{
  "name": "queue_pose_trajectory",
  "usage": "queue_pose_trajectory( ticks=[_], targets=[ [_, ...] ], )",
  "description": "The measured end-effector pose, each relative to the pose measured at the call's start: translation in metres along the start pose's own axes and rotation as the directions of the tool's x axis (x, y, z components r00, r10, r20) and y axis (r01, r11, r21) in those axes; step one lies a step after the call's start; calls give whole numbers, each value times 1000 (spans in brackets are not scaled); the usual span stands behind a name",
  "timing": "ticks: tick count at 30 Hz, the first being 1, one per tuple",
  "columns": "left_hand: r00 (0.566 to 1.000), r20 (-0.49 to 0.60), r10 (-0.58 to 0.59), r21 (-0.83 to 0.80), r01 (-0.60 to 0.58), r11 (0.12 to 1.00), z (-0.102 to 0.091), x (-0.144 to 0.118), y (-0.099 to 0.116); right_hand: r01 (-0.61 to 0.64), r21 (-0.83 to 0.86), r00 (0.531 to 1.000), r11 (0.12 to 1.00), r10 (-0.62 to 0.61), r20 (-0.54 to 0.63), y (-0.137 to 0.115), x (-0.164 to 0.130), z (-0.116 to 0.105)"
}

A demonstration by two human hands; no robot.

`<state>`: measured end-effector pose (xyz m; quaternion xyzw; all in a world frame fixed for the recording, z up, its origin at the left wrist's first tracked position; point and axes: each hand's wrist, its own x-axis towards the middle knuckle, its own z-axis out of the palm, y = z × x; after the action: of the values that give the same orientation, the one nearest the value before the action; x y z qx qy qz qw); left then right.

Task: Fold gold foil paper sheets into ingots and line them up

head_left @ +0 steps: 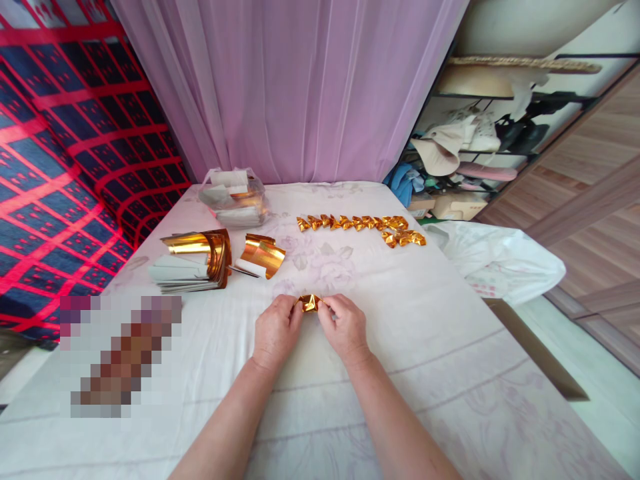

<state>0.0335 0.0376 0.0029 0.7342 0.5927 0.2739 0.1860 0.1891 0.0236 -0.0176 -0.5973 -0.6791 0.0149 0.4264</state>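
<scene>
Between my two hands is a small folded piece of gold foil paper (pixel 310 304), shaped like an ingot. My left hand (pixel 277 328) pinches its left end, and my right hand (pixel 345 327) pinches its right end; both hands are closed. Beyond them, to the left, lie a few loose gold foil sheets (pixel 263 255), curled, with a pale backing showing. Farther left is a thick stack of gold foil sheets (pixel 193 260). A row of folded gold foil pieces (pixel 350 223) stretches across the far right of the table.
The table has a white floral cloth (pixel 320 413). A clear plastic bag (pixel 235 197) with more sheets stands at the back left. A blurred-out patch (pixel 123 357) covers the left side. Past the right edge are a white plastic bag (pixel 505 260) and a loaded shelf (pixel 470 160).
</scene>
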Motion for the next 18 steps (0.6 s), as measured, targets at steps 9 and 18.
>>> queue_pose_trajectory(
  ticks=[9,18],
  targets=[
    [996,1,84,-112,-84,990,1,1,-3,-4,-13,1000,1000,4,-22,-1,0,0],
    [997,-23,78,-120,-80,990,2,0,-5,-51,29,999,998,51,8,-2,1,-1]
  ],
)
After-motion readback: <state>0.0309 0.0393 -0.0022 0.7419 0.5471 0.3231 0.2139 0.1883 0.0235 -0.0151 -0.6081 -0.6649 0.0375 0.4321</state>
